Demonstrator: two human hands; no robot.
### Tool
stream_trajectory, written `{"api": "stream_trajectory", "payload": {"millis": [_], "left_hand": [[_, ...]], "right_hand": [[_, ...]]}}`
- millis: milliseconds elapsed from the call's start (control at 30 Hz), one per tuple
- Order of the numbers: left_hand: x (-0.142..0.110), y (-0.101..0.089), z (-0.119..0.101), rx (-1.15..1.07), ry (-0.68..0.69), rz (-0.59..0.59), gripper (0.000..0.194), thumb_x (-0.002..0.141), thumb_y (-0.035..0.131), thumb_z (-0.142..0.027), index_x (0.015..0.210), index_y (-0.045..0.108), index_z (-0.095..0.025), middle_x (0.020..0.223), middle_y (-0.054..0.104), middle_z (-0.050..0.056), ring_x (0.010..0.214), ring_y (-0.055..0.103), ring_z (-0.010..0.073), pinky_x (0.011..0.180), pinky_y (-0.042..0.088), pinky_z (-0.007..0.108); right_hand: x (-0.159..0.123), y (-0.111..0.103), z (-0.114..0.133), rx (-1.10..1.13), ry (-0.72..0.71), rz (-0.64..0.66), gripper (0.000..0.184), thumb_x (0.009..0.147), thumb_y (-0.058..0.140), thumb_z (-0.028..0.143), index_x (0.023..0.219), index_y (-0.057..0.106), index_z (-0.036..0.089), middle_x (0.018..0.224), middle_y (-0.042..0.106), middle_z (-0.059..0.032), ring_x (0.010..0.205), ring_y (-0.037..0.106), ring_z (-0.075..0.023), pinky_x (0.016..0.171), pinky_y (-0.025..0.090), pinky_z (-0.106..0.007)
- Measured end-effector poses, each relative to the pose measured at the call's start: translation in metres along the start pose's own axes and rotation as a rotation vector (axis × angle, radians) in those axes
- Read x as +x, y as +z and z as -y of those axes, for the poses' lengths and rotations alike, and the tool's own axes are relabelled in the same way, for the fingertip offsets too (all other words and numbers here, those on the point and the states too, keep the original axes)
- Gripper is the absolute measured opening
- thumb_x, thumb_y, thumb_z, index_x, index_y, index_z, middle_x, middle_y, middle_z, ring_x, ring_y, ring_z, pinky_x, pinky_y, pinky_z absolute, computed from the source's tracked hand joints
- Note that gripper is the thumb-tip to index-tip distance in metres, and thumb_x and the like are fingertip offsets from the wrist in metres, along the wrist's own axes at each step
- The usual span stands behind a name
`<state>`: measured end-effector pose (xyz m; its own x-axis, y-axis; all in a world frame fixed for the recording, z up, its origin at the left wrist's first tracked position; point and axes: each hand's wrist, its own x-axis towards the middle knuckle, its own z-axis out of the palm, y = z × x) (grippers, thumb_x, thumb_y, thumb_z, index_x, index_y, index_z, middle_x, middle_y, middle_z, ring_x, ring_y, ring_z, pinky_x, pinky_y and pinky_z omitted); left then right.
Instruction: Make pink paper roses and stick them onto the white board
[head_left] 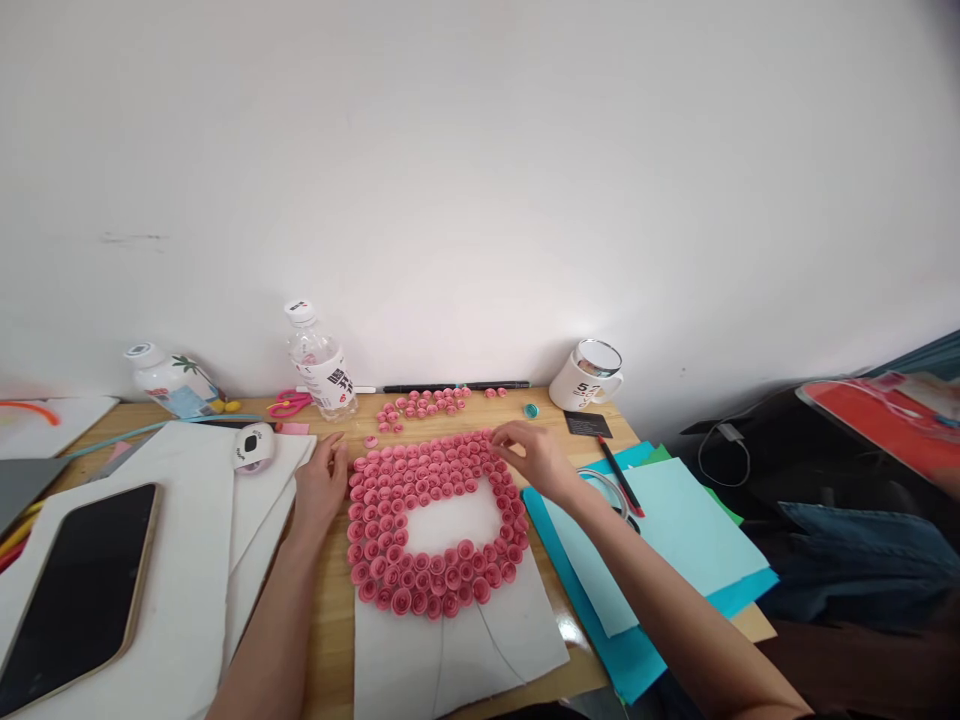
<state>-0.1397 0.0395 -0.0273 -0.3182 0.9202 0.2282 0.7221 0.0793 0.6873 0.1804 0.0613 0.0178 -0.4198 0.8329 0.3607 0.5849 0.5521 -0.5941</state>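
Rows of pink rolled paper roses cover the upper part of a white board, forming a ring around a bare white patch. Two thin curved lines run down the board below them. My right hand is at the top right corner of the ring, thumb and fingertips pinched at a paper rose, which they partly cover. My left hand rests on the wooden table beside the board's left edge, fingers loosely bent and apart, holding nothing. Several loose paper roses lie behind the board.
A plastic bottle, pink scissors and a white jar stand or lie at the back left. A mug stands back right. Blue paper sheets with a pen lie right; a phone lies left.
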Motion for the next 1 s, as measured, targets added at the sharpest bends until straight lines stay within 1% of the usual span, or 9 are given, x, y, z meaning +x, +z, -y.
{"api": "stream_trajectory", "payload": {"millis": [100, 200, 333, 467, 600, 767, 1000], "left_hand": [[0.0, 0.0, 0.0, 0.01, 0.002, -0.012, 0.044, 0.082, 0.037, -0.043, 0.109, 0.059, -0.015, 0.073, 0.067, 0.005, 0.067, 0.063, 0.0199, 0.069, 0.046, 0.031], [-0.001, 0.0, -0.001, 0.01, -0.001, -0.02, 0.043, 0.082, 0.038, -0.043, 0.108, 0.059, -0.016, 0.072, 0.067, 0.004, 0.066, 0.062, 0.0195, 0.067, 0.046, 0.03], [-0.002, -0.001, -0.002, -0.001, 0.01, -0.027, 0.04, 0.081, 0.039, -0.042, 0.107, 0.06, -0.018, 0.074, 0.067, 0.004, 0.066, 0.062, 0.0191, 0.065, 0.046, 0.029], [-0.002, 0.0, 0.0, -0.007, 0.006, -0.025, 0.042, 0.082, 0.039, -0.043, 0.108, 0.059, -0.017, 0.077, 0.068, 0.006, 0.067, 0.063, 0.0193, 0.066, 0.046, 0.029], [-0.002, 0.0, 0.0, 0.014, -0.001, -0.013, 0.045, 0.082, 0.038, -0.043, 0.11, 0.059, -0.016, 0.076, 0.068, 0.006, 0.067, 0.062, 0.0201, 0.066, 0.045, 0.03], [-0.002, 0.0, -0.001, 0.003, -0.009, -0.006, 0.045, 0.082, 0.038, -0.043, 0.111, 0.059, -0.015, 0.072, 0.067, 0.005, 0.066, 0.062, 0.0197, 0.065, 0.045, 0.029], [-0.002, -0.001, -0.002, 0.0, -0.002, -0.015, 0.044, 0.082, 0.038, -0.044, 0.109, 0.059, -0.016, 0.071, 0.067, 0.004, 0.065, 0.062, 0.0194, 0.065, 0.045, 0.029]], "right_hand": [[-0.024, 0.005, 0.015, -0.051, -0.055, 0.04, 0.009, 0.082, 0.057, 0.016, 0.075, 0.062, 0.019, 0.085, 0.066, -0.006, 0.084, 0.058, -0.0185, 0.074, 0.047, -0.032], [-0.034, 0.016, 0.022, -0.083, -0.046, 0.027, 0.009, 0.081, 0.058, 0.015, 0.074, 0.061, 0.02, 0.087, 0.065, -0.0061, 0.087, 0.056, -0.0197, 0.076, 0.046, -0.034], [-0.037, 0.027, 0.026, -0.106, -0.017, -0.013, 0.01, 0.082, 0.057, 0.015, 0.075, 0.061, 0.02, 0.084, 0.065, -0.0052, 0.089, 0.053, -0.0207, 0.077, 0.045, -0.035], [-0.039, 0.032, 0.025, -0.152, -0.003, -0.051, 0.01, 0.083, 0.057, 0.016, 0.075, 0.061, 0.02, 0.083, 0.066, -0.0051, 0.088, 0.053, -0.0217, 0.076, 0.044, -0.036], [-0.041, 0.034, 0.022, -0.206, -0.001, -0.052, 0.011, 0.084, 0.055, 0.018, 0.075, 0.061, 0.02, 0.084, 0.066, -0.0058, 0.088, 0.052, -0.0222, 0.076, 0.043, -0.036], [-0.042, 0.037, 0.021, -0.239, 0.003, -0.071, 0.011, 0.084, 0.056, 0.019, 0.074, 0.061, 0.02, 0.082, 0.066, -0.0042, 0.087, 0.05, -0.021, 0.075, 0.043, -0.034], [-0.043, 0.043, 0.019, -0.337, -0.022, -0.064, 0.012, 0.085, 0.056, 0.018, 0.084, 0.066, 0.023, 0.084, 0.066, -0.0059, 0.093, 0.049, -0.0243, 0.077, 0.041, -0.037]]}}
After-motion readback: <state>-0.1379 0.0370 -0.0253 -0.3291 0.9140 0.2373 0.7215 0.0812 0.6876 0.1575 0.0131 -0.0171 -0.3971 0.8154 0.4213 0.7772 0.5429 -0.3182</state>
